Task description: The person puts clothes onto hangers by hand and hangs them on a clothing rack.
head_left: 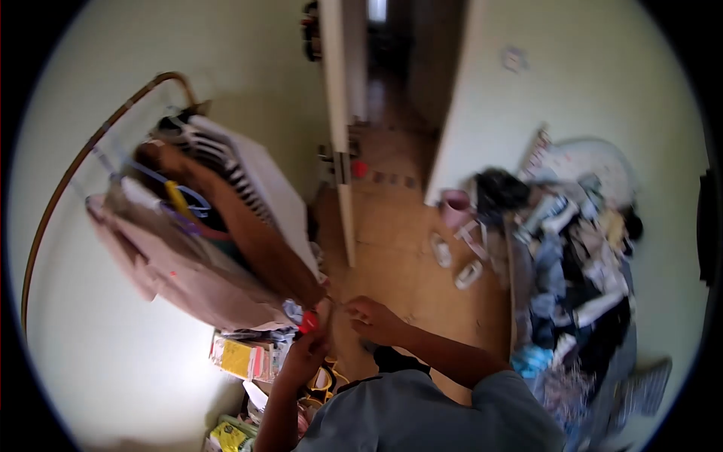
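Grey shirt (422,410) foremost, the left hand (304,358) seems to pinch a red item (309,322) (right hand (375,320) curled, contents unclear), garments (177,267) already hung, cloth heap (548,267) loose.

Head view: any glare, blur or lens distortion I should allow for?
Head view: rounded black edges, apparent wide-angle bending; also in the head view, bright glow on the lower-left wall, dim hallway, and softness over the clothes pile, left hand and right hand.
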The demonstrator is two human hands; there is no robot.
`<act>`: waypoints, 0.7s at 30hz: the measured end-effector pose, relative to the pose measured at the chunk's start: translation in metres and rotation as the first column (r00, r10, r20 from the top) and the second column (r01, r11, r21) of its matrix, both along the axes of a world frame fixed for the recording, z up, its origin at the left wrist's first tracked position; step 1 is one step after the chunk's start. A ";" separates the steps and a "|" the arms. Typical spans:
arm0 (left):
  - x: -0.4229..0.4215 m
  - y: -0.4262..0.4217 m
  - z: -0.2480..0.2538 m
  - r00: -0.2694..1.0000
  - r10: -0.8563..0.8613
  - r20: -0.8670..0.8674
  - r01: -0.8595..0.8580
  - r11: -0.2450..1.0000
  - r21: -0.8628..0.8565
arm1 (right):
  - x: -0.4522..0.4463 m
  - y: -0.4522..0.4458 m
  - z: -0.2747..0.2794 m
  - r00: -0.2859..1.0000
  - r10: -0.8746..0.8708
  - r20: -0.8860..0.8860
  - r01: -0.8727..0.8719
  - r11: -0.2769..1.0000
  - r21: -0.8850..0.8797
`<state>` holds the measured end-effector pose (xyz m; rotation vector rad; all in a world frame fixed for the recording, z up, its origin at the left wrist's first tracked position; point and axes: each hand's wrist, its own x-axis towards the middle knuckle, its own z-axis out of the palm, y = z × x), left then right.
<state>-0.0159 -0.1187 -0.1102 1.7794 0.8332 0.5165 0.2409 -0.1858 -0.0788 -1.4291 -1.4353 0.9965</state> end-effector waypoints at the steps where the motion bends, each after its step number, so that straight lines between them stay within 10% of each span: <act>1: 0.011 -0.011 0.007 0.998 -0.046 -0.043 0.046 0.999 -0.009 | 0.007 -0.031 -0.017 0.998 -0.034 -0.050 0.030 0.996 -0.082; 9: 0.117 -0.104 -0.049 0.741 -0.662 -0.113 0.616 0.737 -0.279 | 0.018 -0.241 -0.074 0.865 -0.467 -0.181 0.428 0.877 -0.217; 16: 0.227 -0.253 -0.046 0.624 -0.780 0.053 0.758 0.587 -0.284 | 0.027 -0.402 -0.076 0.595 -0.755 -0.274 0.722 0.652 -0.229; 21: 0.293 -0.371 -0.059 0.299 -0.952 -0.061 0.872 0.298 -0.388 | 0.041 -0.541 -0.098 0.378 -0.858 -0.348 0.813 0.487 -0.320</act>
